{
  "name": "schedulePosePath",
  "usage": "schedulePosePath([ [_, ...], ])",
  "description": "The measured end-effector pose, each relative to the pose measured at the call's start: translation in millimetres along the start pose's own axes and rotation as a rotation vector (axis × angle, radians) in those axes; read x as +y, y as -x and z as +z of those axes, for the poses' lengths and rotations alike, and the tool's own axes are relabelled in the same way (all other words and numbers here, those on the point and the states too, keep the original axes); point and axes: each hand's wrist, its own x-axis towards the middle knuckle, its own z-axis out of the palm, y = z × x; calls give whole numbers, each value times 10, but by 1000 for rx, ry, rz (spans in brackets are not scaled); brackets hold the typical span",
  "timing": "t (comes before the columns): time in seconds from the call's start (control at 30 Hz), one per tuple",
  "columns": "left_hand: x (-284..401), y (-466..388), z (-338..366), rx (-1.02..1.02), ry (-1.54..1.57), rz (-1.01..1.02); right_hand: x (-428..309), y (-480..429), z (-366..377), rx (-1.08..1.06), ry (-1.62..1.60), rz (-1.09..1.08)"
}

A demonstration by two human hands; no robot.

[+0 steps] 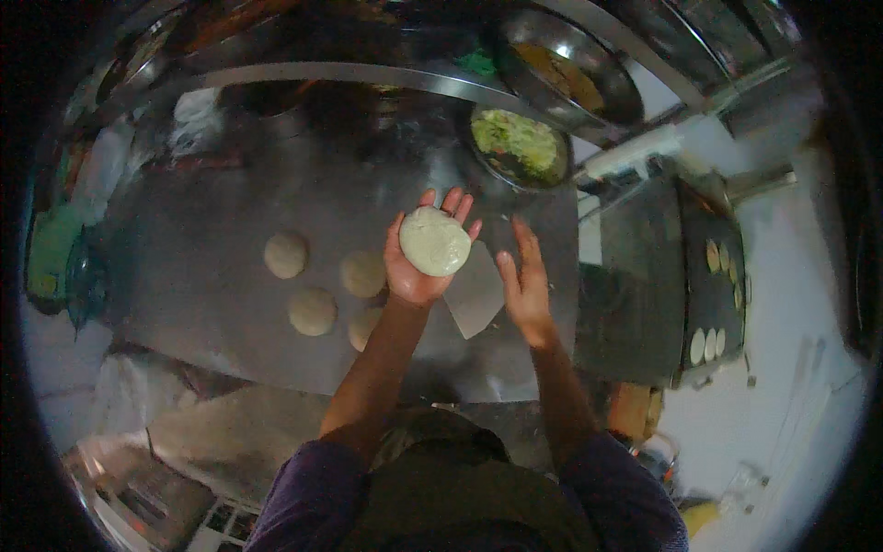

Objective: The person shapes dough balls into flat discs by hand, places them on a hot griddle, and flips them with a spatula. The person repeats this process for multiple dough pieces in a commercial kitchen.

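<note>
A round, flattened piece of pale dough [435, 241] rests on the upturned palm of my left hand [412, 276], above the metal worktable. The thumb curves along its left side and the fingertips show beyond its far edge. To the right, my right hand [528, 286] is held apart from the dough, fingers extended and nothing in it. Between the hands, a pale flat sheet or board [477, 293] with a pointed near corner lies on the table. Left of my left hand sit several dough balls [312, 311], one of them partly hidden behind my left forearm.
The steel worktable [207, 276] ends at the right beside a dark griddle [714, 303] bearing several pale and browned rounds. A bowl of chopped green filling [521, 148] stands at the back right. Above it, a large metal bowl [552, 72] sits on a shelf [331, 71].
</note>
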Motion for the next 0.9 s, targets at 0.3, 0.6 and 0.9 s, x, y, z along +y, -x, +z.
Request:
schedulePosePath([
  [0.3, -2716, 907, 19, 221, -242, -446, 161, 1681, -1714, 44, 303, -75],
  [0.6, -5112, 2432, -151, 551, -205, -1044, 785, 4200, -3270, 122, 543, 241],
  [0.9, -7035, 3004, -256, 317, -3, -1320, 1407, 5501, -4394, 197, 753, 430],
])
